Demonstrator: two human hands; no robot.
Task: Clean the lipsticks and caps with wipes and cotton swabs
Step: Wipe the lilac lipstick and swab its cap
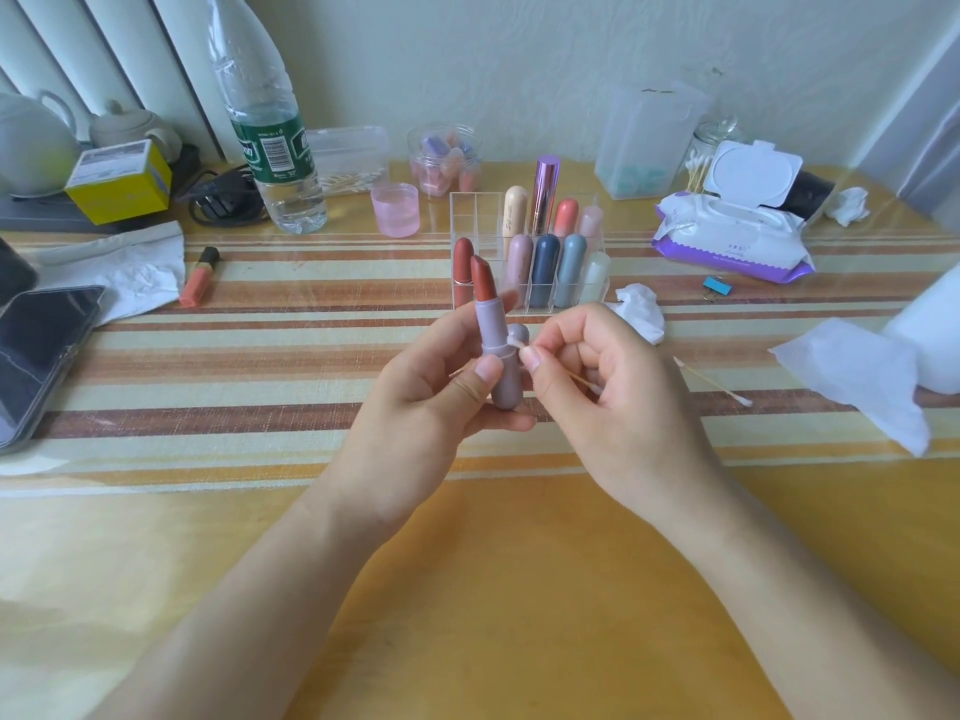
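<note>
Upright mauve lipstick [489, 322], red bullet out, cotton swab [573, 377] tip against its collar.

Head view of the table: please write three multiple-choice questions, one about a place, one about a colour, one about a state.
1. Where does the wipes pack lie?
A. at the far left
B. right of the clear organizer
C. at the near edge

2. What colour is the stick of the lipstick in the left hand?
A. blue
B. white
C. brick red

3. How is the wipes pack's lid?
A. open
B. shut
C. torn off

Answers: 1 B, it lies at the organizer's right; 2 C, the uncapped tip is red-brown; 3 A, the lid stands flipped up.
</note>
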